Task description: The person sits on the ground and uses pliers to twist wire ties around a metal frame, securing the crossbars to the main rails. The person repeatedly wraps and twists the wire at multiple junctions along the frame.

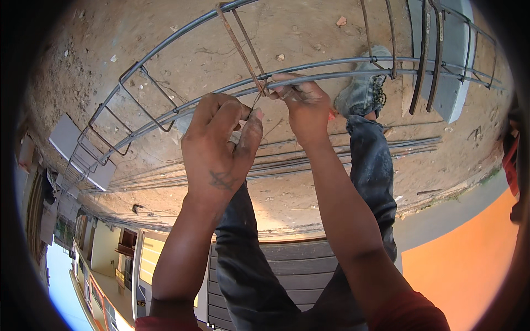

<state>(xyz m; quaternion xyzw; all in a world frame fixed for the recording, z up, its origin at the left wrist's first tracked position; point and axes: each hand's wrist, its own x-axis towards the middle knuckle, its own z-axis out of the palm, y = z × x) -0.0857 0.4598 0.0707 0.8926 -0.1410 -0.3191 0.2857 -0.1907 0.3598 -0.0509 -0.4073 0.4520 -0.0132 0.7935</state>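
1. Nearest are two bare forearms (342, 204), ending in one left hand (216, 138) and one right hand (308, 105), both dusty.
2. The left hand has thumb and fingers pinched together on one thin tie wire (256, 102); dark lines mark the skin near its wrist, and I cannot tell whether they form letters.
3. The right hand's fingers are bunched at the near side of the rebar cage (179, 30); I cannot tell whether they clamp anything.
4. The tie wire is at the joint where one rusty stirrup (239, 44) meets two lengthwise bars (320, 64), between the hands.
5. At right, two thick dark bars (425, 49) cross that pair; their pale markings are too small to read.
6. Below are two trouser legs (371, 160) and one clearly visible laced sneaker (359, 91), coated in dust.
7. Two pale blocks (450, 94) lie under the cage, one toward each end.
8. Several loose steel rods (408, 146) lie on the dirt ground (298, 33), too overlapped to count.
9. Farther off are one dark slatted panel (298, 270), one orange surface (469, 248) and a pale building (105, 248).
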